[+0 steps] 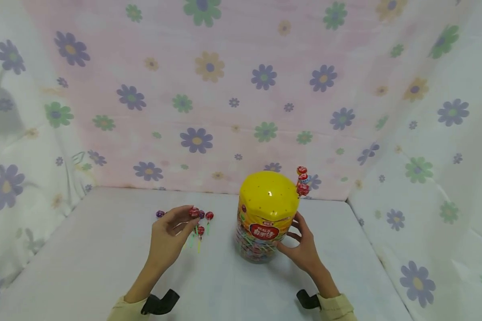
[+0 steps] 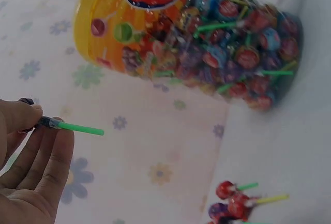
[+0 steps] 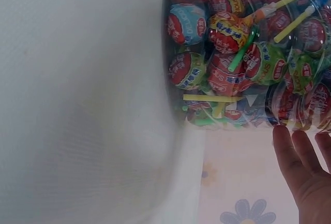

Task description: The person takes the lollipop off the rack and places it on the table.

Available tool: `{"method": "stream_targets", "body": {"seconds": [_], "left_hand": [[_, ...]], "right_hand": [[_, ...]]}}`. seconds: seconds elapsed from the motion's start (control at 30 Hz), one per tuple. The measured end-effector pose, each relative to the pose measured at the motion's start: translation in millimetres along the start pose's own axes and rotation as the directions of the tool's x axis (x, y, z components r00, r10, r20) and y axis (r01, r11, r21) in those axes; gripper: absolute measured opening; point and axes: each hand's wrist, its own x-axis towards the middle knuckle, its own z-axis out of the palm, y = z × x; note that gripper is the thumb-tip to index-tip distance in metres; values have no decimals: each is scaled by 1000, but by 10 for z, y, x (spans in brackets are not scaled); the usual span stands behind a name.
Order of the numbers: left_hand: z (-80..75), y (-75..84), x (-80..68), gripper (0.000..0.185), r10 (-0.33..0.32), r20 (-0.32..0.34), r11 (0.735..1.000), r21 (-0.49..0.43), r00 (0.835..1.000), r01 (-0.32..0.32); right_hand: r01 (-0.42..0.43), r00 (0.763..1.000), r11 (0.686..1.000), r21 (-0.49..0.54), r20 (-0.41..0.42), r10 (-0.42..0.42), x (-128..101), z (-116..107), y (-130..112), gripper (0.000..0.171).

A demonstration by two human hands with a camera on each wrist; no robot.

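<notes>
A large clear jar [image 1: 261, 249] with a yellow lid [image 1: 269, 191] stands on the table, packed with wrapped lollipops [image 3: 227, 32]. My right hand [image 1: 303, 249] grips its right side, thumb in front and fingers around the side. In the right wrist view its fingertips [image 3: 282, 136] lie at the jar's wall. To the left, my left hand [image 1: 166, 243] pinches a lollipop [image 2: 80, 128] by its wrapped end, the green stick pointing outward. Several loose lollipops [image 1: 209, 216] lie on the table just beyond and beside that hand.
Red-wrapped lollipops [image 1: 302, 178] show in a column at the lid's right edge. The white table [image 1: 225, 294] meets a flowered cloth backdrop [image 1: 225, 111] behind and at both sides. Black straps [image 1: 160, 303] sit on the wrists.
</notes>
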Motion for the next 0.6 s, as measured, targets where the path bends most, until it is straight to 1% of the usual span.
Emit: {"method": "stream_targets", "body": {"seconds": [0.13,0.27,0.4,0.6], "left_hand": [[-173,-111,-148,32,-102,-22,990,93,995,103],[-268,-191,-240,32,-176,-17,972,154,984,176],[-311,-235,-307,32,-216,-6,961,175,976,214],[-341,-265,-367,33,-234,0,959,167,972,230]], "right_hand": [[9,1000,1000,-4,-1,-9,0,1,-6,99],[9,1000,1000,-6,1,-9,-3,-1,9,99],[2,1000,1000,-9,9,-2,1,2,26,101],[-7,1000,1000,-13,23,7,26,18,26,103]]}}
